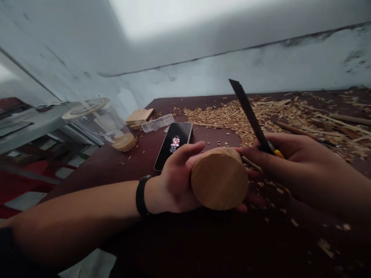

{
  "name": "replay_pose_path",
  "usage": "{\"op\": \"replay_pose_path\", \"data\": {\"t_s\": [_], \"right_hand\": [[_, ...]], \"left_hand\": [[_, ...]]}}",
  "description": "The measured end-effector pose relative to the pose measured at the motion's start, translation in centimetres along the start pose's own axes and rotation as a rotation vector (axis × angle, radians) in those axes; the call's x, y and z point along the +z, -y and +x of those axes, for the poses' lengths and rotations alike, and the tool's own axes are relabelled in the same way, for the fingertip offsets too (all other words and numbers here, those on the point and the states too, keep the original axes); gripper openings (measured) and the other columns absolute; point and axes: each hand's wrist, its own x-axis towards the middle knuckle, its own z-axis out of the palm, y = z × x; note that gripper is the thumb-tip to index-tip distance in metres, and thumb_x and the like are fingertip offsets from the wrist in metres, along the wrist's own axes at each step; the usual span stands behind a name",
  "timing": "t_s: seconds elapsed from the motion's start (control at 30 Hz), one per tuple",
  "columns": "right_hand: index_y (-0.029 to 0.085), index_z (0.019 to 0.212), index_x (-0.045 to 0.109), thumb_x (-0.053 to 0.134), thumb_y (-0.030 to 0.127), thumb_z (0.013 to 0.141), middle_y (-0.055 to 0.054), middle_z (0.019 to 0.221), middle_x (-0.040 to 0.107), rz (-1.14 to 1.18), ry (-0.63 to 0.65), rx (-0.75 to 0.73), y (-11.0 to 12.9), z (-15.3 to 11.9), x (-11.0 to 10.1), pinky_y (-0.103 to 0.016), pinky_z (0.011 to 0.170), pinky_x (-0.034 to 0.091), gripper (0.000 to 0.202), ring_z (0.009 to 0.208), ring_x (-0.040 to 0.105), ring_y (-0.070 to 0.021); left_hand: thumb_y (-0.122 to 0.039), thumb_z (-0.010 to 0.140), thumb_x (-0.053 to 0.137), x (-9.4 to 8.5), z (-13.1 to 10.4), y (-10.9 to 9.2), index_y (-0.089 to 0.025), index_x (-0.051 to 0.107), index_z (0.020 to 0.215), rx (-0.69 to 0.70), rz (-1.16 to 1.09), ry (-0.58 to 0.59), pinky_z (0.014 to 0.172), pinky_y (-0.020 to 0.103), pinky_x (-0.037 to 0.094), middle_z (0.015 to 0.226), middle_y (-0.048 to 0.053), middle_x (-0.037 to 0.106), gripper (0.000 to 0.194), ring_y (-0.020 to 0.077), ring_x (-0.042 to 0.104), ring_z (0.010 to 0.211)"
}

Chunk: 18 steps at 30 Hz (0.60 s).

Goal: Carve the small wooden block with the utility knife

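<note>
A round wooden piece (pixel 219 180) rests in my left hand (pixel 176 181), its flat face turned toward me. My left fingers wrap behind and under it, partly hidden. In my right hand (pixel 292 170) is a utility knife (pixel 251 112), its long dark blade pointing up and to the left and a bit of yellow handle showing. My right thumb and fingertips come close to the wood's right edge; whether they touch it I cannot tell. A thin stick-like thing (pixel 251 163) shows between the wood and my right hand; what it is stays unclear.
Wood shavings (pixel 232 116) spread over the dark red table (pixel 136 170). Behind my left hand lies a phone (pixel 173 143). Farther back are a clear plastic case (pixel 158 122) and wooden blocks (pixel 140 116). A lidded plastic cup (pixel 98 119) stands at the left; a wall rises behind.
</note>
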Motion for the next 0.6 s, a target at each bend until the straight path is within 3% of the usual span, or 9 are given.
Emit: {"op": "replay_pose_path", "data": {"t_s": [0.07, 0.17, 0.4, 0.5, 0.6], "right_hand": [[0.023, 0.089, 0.067, 0.068, 0.062, 0.090, -0.005, 0.067, 0.071, 0.079, 0.027, 0.038, -0.1, 0.0, 0.1, -0.029, 0.044, 0.050, 0.039, 0.050, 0.065, -0.0200], [0.022, 0.090, 0.071, 0.074, 0.062, 0.084, -0.006, 0.072, 0.072, -0.005, -0.038, 0.002, -0.4, 0.1, -0.1, -0.029, 0.047, 0.049, 0.040, 0.057, 0.065, -0.0204], [0.023, 0.080, 0.067, 0.067, 0.073, 0.083, -0.003, 0.071, 0.063, -0.171, -0.167, -0.076, -0.7, 0.4, -0.7, -0.029, 0.049, 0.043, 0.051, 0.060, 0.056, -0.0176], [0.023, 0.081, 0.065, 0.060, 0.071, 0.089, -0.003, 0.071, 0.064, -0.250, -0.180, -0.135, -0.3, 0.0, -0.1, -0.029, 0.049, 0.043, 0.049, 0.062, 0.057, -0.0178], [0.024, 0.091, 0.069, 0.052, 0.056, 0.101, -0.003, 0.076, 0.069, -0.437, -0.093, -0.231, 0.5, -0.6, 1.1, -0.027, 0.052, 0.045, 0.037, 0.063, 0.060, -0.0170]], "left_hand": [[-0.063, 0.084, 0.054, -0.2, 0.2, -0.2, -0.015, 0.066, 0.130, -0.048, -0.041, 0.022, 0.095, 0.049, 0.055, 0.126, 0.019, 0.072, 0.067, 0.0373, 0.072, 0.109], [-0.052, 0.090, 0.046, -0.4, 0.4, -0.5, -0.015, 0.065, 0.130, -0.069, -0.114, 0.073, 0.091, 0.050, 0.056, 0.121, 0.018, 0.071, 0.058, 0.0367, 0.072, 0.106], [-0.046, 0.082, 0.051, -0.8, 0.4, -0.3, -0.014, 0.065, 0.131, -0.024, -0.100, 0.035, 0.080, 0.055, 0.061, 0.126, 0.021, 0.069, 0.060, 0.0400, 0.068, 0.110], [-0.042, 0.083, 0.058, -0.5, 0.5, -0.1, -0.021, 0.060, 0.136, 0.071, 0.020, -0.028, 0.074, 0.049, 0.062, 0.125, 0.016, 0.069, 0.058, 0.0381, 0.070, 0.107], [-0.039, 0.083, 0.065, -0.1, 0.5, 0.0, -0.033, 0.056, 0.140, 0.135, 0.129, -0.058, 0.067, 0.043, 0.062, 0.119, 0.009, 0.068, 0.058, 0.0311, 0.072, 0.095]]}}
